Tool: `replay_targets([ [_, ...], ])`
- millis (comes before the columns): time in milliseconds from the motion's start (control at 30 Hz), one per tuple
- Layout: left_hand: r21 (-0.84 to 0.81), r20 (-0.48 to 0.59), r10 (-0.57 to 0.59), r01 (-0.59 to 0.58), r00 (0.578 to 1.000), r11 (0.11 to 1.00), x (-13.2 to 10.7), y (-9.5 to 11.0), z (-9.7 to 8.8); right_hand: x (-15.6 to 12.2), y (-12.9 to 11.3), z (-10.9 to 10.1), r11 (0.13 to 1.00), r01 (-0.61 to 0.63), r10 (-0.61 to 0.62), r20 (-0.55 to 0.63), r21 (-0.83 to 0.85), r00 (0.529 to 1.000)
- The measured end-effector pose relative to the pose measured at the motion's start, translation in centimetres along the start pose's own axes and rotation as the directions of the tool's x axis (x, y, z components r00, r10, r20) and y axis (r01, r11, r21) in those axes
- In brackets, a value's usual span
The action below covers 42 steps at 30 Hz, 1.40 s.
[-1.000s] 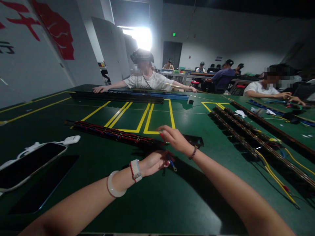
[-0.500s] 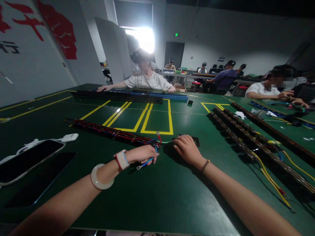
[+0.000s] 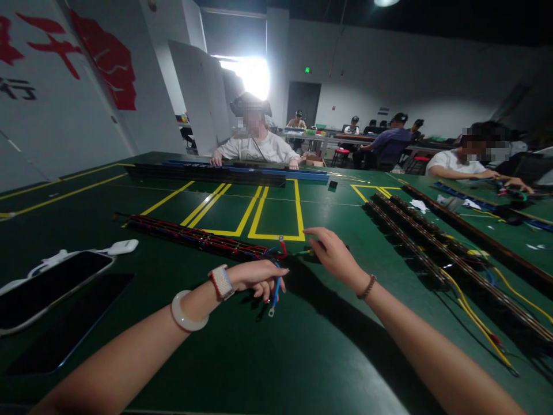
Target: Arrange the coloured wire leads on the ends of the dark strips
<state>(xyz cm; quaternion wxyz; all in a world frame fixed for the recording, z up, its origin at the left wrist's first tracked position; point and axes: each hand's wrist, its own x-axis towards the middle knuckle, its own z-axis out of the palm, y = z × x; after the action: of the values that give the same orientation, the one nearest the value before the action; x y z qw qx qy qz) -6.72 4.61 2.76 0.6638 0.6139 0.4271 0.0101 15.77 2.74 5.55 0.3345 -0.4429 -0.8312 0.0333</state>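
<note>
My left hand (image 3: 259, 278) is over the near end of a long dark bar assembly (image 3: 194, 235) laced with red and blue wires. A blue wire (image 3: 277, 287) passes between its thumb and curled fingers, its ring terminal (image 3: 271, 312) hanging below them. Just beyond this hand, a short red wire end (image 3: 283, 248) with a metal lug stands up. To the right, my right hand (image 3: 334, 256) is raised above the table, holding nothing, its fingers stretched out and apart. A green wire (image 3: 302, 252) runs toward a dark flat object mostly hidden behind this hand.
On the left lie a phone in a pale case (image 3: 52, 291), a second dark phone (image 3: 71, 323) and a white earbud case (image 3: 123, 247). More bar assemblies (image 3: 415, 242) with yellow wires (image 3: 469, 314) lie right. Across the green table, a person (image 3: 259, 144) sits behind long dark rails (image 3: 203, 174).
My right hand has lifted off the table and its fingers have stretched out. My left hand has shifted slightly right and opened a little; the blue wire's terminal now points down.
</note>
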Motion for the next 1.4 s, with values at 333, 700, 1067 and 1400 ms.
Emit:
replay_targets([
  [333,-0.360,0.069,0.096,-0.065,0.993,0.931,1.0,-1.4,0.8,3.8,-3.8,1.8,0.999,0.017,-0.019,0.056,0.032,0.998],
  [700,-0.553,0.055,0.111,-0.063,0.992,0.831,1.3,-1.4,1.2,2.5,3.7,0.5,0.973,-0.104,0.204,0.558,-0.205,0.805],
  [1067,-0.654,-0.037,0.140,-0.130,0.989,0.745,1.8,-1.8,2.2,2.6,2.1,0.9,0.961,0.012,0.164,0.605,-0.276,0.779],
  [1400,-0.752,-0.126,0.118,-0.172,0.985,0.637,2.0,-1.9,3.7,1.8,-2.3,1.2,0.940,0.146,0.099,0.657,-0.308,0.747],
])
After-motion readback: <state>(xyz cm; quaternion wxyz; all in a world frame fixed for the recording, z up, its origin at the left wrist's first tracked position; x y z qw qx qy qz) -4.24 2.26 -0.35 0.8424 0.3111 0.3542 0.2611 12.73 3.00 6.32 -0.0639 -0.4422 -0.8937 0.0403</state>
